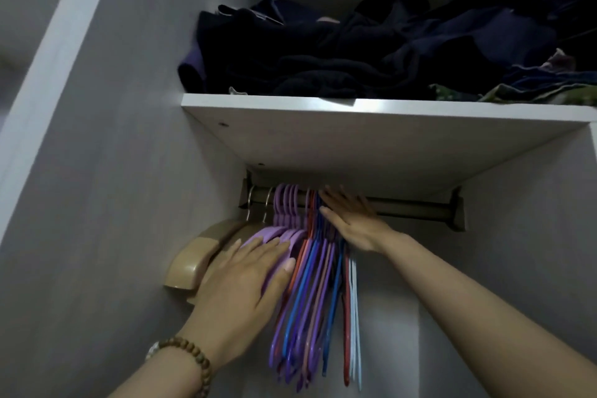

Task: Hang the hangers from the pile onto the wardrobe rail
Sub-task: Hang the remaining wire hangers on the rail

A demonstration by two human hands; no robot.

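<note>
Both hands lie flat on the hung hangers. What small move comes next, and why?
Probably the right hand pushes the hangers left along the rail while the left hand steadies them: both palms lie flat against the bunch, gripping nothing, and packing it tighter would leave more bare rail on the right.

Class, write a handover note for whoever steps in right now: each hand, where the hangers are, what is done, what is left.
Left hand: open, flat on the hangers.
Right hand: open, fingers straight against their tops at the rail.
Done: a bunch of hangers hangs at the rail's left end.
Left: pile out of view, so I cannot tell how many remain; neither hand holds one.
</note>
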